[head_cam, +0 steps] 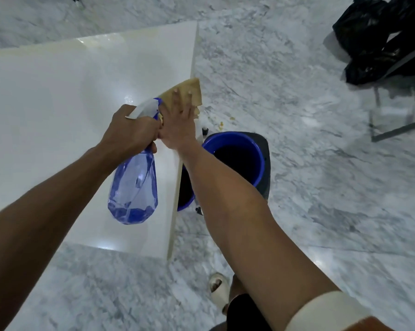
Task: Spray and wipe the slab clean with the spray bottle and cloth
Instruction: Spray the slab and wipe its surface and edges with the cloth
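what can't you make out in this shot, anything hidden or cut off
Head view only:
- Cloth: its middle lies under the right hand.
- Spray bottle: trigger hidden by the left hand.
- Blue bucket: inside too dark to see; near side behind the slab edge and right forearm.
- Black bag: cut off by the frame's right edge.

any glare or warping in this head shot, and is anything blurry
Head view: bright glare patches on the glossy white slab; wide-angle warping bends its right edge; the translucent blue spray bottle and tan cloth look soft; the black plastic bag is dim, with little detail.
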`<action>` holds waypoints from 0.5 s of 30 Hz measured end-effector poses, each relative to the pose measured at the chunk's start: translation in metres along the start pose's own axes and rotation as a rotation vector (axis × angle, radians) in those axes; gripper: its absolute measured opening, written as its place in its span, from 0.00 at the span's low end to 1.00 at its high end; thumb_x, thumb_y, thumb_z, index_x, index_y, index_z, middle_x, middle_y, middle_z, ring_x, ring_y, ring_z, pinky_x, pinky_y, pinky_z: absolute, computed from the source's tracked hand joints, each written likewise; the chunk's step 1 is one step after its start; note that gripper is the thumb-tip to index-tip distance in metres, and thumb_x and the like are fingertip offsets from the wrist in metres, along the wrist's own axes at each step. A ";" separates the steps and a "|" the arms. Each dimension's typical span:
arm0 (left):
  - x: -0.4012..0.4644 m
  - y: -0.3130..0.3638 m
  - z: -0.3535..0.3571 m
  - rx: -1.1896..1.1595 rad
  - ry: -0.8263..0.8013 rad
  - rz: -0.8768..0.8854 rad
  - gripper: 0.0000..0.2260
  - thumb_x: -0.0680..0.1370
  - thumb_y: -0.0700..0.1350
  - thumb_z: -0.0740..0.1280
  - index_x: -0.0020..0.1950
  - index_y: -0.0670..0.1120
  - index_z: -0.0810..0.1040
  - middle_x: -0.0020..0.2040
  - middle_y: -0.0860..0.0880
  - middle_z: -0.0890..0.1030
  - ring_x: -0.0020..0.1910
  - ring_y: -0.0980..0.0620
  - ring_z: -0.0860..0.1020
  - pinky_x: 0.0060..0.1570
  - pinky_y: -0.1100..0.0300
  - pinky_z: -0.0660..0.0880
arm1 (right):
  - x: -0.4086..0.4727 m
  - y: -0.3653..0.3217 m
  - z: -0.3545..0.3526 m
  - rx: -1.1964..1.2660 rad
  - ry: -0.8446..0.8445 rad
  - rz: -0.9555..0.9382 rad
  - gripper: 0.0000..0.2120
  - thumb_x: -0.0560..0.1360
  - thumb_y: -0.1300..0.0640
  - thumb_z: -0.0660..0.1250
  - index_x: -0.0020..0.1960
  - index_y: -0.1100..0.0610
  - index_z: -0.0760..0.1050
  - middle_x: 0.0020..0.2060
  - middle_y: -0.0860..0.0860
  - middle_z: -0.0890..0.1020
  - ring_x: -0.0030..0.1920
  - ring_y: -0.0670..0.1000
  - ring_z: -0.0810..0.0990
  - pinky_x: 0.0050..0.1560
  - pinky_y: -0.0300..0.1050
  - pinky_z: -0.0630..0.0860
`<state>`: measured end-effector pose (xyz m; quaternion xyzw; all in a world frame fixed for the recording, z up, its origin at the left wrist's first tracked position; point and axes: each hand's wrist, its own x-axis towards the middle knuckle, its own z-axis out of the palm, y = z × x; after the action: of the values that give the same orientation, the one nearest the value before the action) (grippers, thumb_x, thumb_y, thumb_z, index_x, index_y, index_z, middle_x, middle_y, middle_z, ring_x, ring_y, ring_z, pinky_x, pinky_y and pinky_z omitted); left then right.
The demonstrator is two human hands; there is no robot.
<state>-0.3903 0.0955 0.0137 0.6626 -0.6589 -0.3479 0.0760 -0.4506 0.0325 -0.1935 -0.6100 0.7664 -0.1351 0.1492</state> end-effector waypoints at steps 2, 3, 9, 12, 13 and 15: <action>-0.018 -0.010 0.002 0.022 -0.013 -0.002 0.17 0.63 0.44 0.60 0.44 0.36 0.80 0.45 0.31 0.84 0.27 0.46 0.80 0.44 0.45 0.84 | -0.028 -0.007 -0.002 0.009 0.003 -0.008 0.31 0.81 0.36 0.51 0.80 0.45 0.52 0.81 0.58 0.44 0.78 0.69 0.39 0.75 0.67 0.45; -0.026 -0.015 0.004 0.024 -0.015 0.004 0.17 0.63 0.43 0.60 0.44 0.35 0.80 0.45 0.31 0.83 0.26 0.47 0.80 0.43 0.46 0.83 | -0.040 -0.011 0.002 0.015 0.003 -0.012 0.31 0.81 0.36 0.50 0.80 0.46 0.51 0.81 0.59 0.44 0.78 0.69 0.39 0.76 0.67 0.44; -0.080 -0.036 0.008 0.005 -0.003 0.017 0.18 0.63 0.41 0.61 0.45 0.30 0.78 0.46 0.29 0.82 0.25 0.47 0.78 0.41 0.45 0.83 | -0.101 -0.028 0.010 0.021 -0.022 -0.006 0.33 0.80 0.35 0.51 0.81 0.46 0.51 0.80 0.60 0.44 0.77 0.71 0.39 0.75 0.68 0.45; -0.100 -0.049 0.009 0.037 0.003 0.047 0.16 0.67 0.37 0.61 0.47 0.27 0.77 0.35 0.32 0.79 0.22 0.50 0.76 0.32 0.56 0.80 | -0.128 -0.034 0.015 0.043 -0.008 -0.014 0.31 0.80 0.37 0.54 0.80 0.45 0.54 0.81 0.59 0.45 0.77 0.71 0.40 0.75 0.67 0.47; -0.107 -0.055 0.010 0.042 0.009 0.055 0.15 0.67 0.36 0.60 0.47 0.27 0.77 0.33 0.35 0.78 0.21 0.51 0.76 0.30 0.59 0.78 | -0.137 -0.037 0.018 0.062 0.004 -0.012 0.30 0.80 0.38 0.54 0.79 0.45 0.56 0.81 0.59 0.46 0.77 0.71 0.40 0.75 0.67 0.48; -0.122 -0.064 0.009 0.044 0.015 0.068 0.14 0.68 0.36 0.60 0.47 0.29 0.78 0.34 0.36 0.78 0.20 0.52 0.76 0.27 0.62 0.77 | -0.153 -0.040 0.022 0.085 0.027 -0.006 0.29 0.80 0.38 0.55 0.78 0.45 0.58 0.81 0.59 0.47 0.78 0.71 0.41 0.75 0.67 0.48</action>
<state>-0.3292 0.2191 0.0152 0.6441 -0.6877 -0.3258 0.0781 -0.3737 0.1718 -0.1878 -0.6035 0.7601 -0.1762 0.1642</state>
